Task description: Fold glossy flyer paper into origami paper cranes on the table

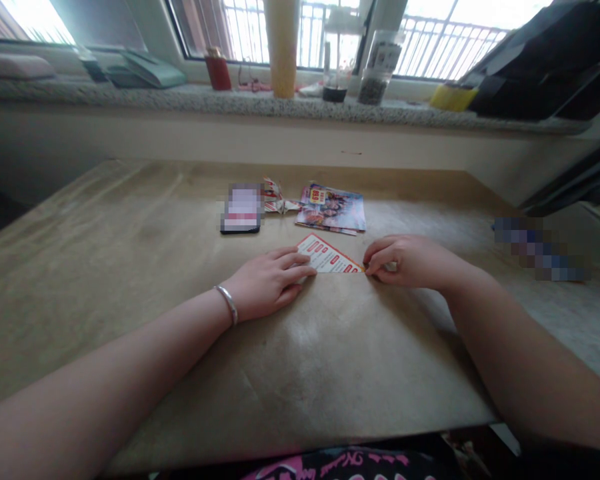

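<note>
A folded sheet of printed paper (331, 257), white with red marks and a red edge, lies in a triangle shape on the table. My left hand (275, 280), with a silver bracelet at the wrist, rests flat on its left end, fingers stretched out. At the opposite corner, the thumb and fingers of my right hand (387, 261) pinch the paper's tip. Just beyond the paper is a small stack of colourful printed leaflets (337, 210). A folded paper piece in red and white (279, 200) touches or lies close to the stack's left side.
A phone (242, 208) with a blurred screen lies on the tabletop (300, 373), left of the leaflets. Another blurred object (537, 248) is at the far right. Along the granite windowsill (180, 100) stand a red bottle (217, 69), a yellow cylinder (283, 50) and clear containers (377, 70).
</note>
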Action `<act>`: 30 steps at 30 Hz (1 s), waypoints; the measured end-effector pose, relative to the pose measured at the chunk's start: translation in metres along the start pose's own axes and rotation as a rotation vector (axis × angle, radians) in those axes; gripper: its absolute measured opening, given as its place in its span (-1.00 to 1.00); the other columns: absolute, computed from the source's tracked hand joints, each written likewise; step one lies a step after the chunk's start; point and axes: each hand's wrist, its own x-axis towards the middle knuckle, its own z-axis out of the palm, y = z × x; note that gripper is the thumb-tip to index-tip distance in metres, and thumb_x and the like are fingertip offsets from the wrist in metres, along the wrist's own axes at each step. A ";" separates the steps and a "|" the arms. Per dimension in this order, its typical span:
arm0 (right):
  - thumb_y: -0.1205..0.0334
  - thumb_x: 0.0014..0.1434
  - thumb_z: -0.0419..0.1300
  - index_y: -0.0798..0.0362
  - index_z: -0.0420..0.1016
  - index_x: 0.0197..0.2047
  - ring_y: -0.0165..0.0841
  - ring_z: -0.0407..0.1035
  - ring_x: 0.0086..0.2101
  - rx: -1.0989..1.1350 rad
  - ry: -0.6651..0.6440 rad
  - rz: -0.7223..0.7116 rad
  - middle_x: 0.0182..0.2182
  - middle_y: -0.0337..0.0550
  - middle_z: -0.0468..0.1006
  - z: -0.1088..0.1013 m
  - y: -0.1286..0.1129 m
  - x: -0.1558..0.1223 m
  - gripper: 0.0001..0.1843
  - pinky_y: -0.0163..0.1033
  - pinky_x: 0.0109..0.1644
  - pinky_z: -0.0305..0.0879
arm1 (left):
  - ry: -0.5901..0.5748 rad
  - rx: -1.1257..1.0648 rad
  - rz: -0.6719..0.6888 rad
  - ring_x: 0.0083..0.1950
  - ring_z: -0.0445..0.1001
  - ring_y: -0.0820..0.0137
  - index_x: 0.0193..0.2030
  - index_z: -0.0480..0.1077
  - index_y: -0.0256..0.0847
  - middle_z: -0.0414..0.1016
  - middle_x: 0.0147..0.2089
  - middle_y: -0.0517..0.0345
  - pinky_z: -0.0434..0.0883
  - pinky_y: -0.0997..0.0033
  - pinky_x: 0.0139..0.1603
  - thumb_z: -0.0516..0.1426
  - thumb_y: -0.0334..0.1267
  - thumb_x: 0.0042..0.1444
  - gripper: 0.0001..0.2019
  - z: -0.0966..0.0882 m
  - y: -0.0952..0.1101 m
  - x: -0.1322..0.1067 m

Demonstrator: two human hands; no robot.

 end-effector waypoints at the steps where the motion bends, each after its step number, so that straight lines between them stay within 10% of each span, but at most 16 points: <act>1: 0.37 0.03 0.15 -0.06 0.62 -0.34 -0.40 0.46 -0.31 0.010 -0.004 0.004 -0.23 -0.23 0.60 0.000 0.002 -0.001 -0.77 -0.33 -0.25 0.32 | 0.000 -0.003 -0.001 0.28 0.21 0.21 0.15 0.32 -0.11 0.31 0.22 0.07 0.26 0.15 0.26 -0.02 -0.24 0.26 -0.66 0.000 0.000 0.000; 13: 0.40 0.01 0.10 0.05 0.53 -0.36 -0.37 0.41 -0.39 0.099 0.138 0.156 -0.39 -0.16 0.55 0.009 -0.004 0.006 -0.81 -0.30 -0.30 0.31 | 0.023 -0.010 0.006 0.27 0.21 0.21 0.14 0.33 -0.12 0.31 0.21 0.07 0.25 0.15 0.26 -0.02 -0.23 0.26 -0.66 0.002 -0.001 0.000; 19: 0.30 0.16 0.11 -0.05 0.54 -0.09 -0.29 0.38 -0.09 0.055 0.222 -0.134 -0.07 -0.11 0.53 0.026 -0.019 0.020 -0.73 -0.11 0.05 0.27 | 0.043 -0.007 0.020 0.27 0.22 0.21 0.14 0.33 -0.11 0.32 0.21 0.05 0.26 0.12 0.26 -0.01 -0.24 0.25 -0.67 0.003 -0.001 0.000; 30: 0.37 0.20 0.02 0.01 0.52 -0.04 -0.28 0.32 -0.18 -0.082 0.224 -0.178 -0.13 -0.07 0.52 0.036 -0.042 0.038 -0.67 -0.15 -0.06 0.31 | 0.046 0.066 0.077 0.23 0.25 0.19 0.17 0.32 -0.15 0.33 0.19 0.02 0.27 0.12 0.24 -0.04 -0.24 0.27 -0.64 -0.001 0.000 0.001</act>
